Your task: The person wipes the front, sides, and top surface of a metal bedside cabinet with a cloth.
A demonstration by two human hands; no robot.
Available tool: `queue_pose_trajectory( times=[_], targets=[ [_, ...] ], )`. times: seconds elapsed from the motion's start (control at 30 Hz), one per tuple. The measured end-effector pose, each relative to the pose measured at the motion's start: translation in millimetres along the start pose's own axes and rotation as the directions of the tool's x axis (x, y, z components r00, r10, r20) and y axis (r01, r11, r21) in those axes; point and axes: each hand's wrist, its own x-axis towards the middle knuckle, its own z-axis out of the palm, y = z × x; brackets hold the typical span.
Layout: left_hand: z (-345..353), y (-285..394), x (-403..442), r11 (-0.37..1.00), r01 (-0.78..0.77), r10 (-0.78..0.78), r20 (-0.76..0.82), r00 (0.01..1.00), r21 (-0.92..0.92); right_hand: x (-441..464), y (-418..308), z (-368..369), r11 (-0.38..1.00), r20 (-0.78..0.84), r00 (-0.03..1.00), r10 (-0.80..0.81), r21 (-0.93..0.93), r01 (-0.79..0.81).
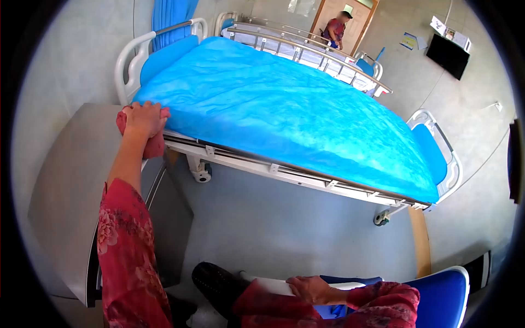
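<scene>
My left hand (145,119) is closed on a reddish-pink cloth (155,146). It presses the cloth at the near left corner of a bed, by the white headboard frame (129,68) and the bright blue sheet (284,112). Part of the cloth hangs below the hand. Low in the view, my right hand (310,289) rests with curled fingers over the white edge (273,286) of a blue and white piece of furniture. Its fingertips are partly hidden.
A grey bedside cabinet (68,180) stands at the left. The bed's lowered side rail (273,168) runs along the near side, above wheels (202,174). Behind is another bed with a raised rail (306,48). A person (334,31) is near the door. A black screen (447,56) hangs on the wall.
</scene>
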Motion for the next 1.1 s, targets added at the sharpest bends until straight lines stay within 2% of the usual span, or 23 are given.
queue_pose_trajectory(
  times=[0.13,0.2,0.33,0.43,0.5,0.53,0.63,0.7,0.73,0.8,0.9,1.03,1.1],
  targets=[
    [-6.2,5.5,-0.8,0.999,-0.032,0.030,-0.041,0.999,-0.043,-1.8,-9.3,-6.1,0.999,0.018,0.999,0.036,0.015,-0.036],
    [1.2,8.6,6.4,0.998,-0.039,0.037,-0.043,0.998,-0.045,-1.9,-9.2,-7.6,0.999,-0.021,0.999,-0.024,0.036,0.025],
    [4.1,7.9,9.8,0.992,-0.066,0.057,-0.080,0.995,-0.111,-3.5,-12.3,-6.6,1.000,0.007,1.000,0.023,0.014,-0.023],
    [12.6,-4.7,23.9,0.988,-0.070,0.066,-0.036,0.997,-0.135,-2.3,-12.9,-10.6,0.999,0.006,1.000,0.023,0.024,-0.023],
    [19.3,-16.5,32.9,0.978,-0.146,0.163,0.109,0.981,-0.147,-3.8,-17.6,-15.9,0.999,0.008,1.000,0.016,0.037,-0.016],
    [16.6,-17.5,29.9,0.978,-0.146,0.164,0.113,0.980,-0.149,-3.8,-16.5,-15.9,0.999,0.013,1.000,0.018,0.038,-0.018],
    [12.0,-20.8,22.3,0.968,-0.196,0.210,0.076,0.975,-0.159,-1.9,-12.7,-11.9,0.999,0.024,0.999,0.031,0.022,-0.031],
    [15.0,-15.4,18.0,0.972,-0.189,0.177,-0.094,0.980,-0.141,-0.7,-8.5,-10.6,0.999,0.053,0.998,0.028,0.021,-0.029],
    [19.2,-14.3,18.4,0.971,-0.189,0.178,-0.089,0.980,-0.143,-0.6,-8.6,-11.1,0.999,0.058,0.998,0.031,0.022,-0.033],
    [27.3,-11.6,20.2,0.968,-0.207,0.177,-0.195,0.965,-0.144,-0.5,-10.1,-12.7,1.000,0.055,0.998,0.010,0.011,-0.011],
    [29.4,-4.2,20.4,0.975,-0.186,0.152,-0.243,0.958,-0.122,-0.6,-13.4,-14.3,1.000,0.008,1.000,-0.004,-0.027,0.004],
    [27.3,1.9,19.8,0.978,-0.187,0.156,-0.280,0.947,-0.088,0.2,-14.3,-14.7,0.999,0.032,0.999,0.022,-0.032,-0.021],
    [21.9,7.0,15.3,0.989,-0.108,0.075,-0.286,0.955,-0.104,-0.7,-11.5,-11.4,1.000,-0.023,1.000,-0.012,0.005,0.013]
  ],
)
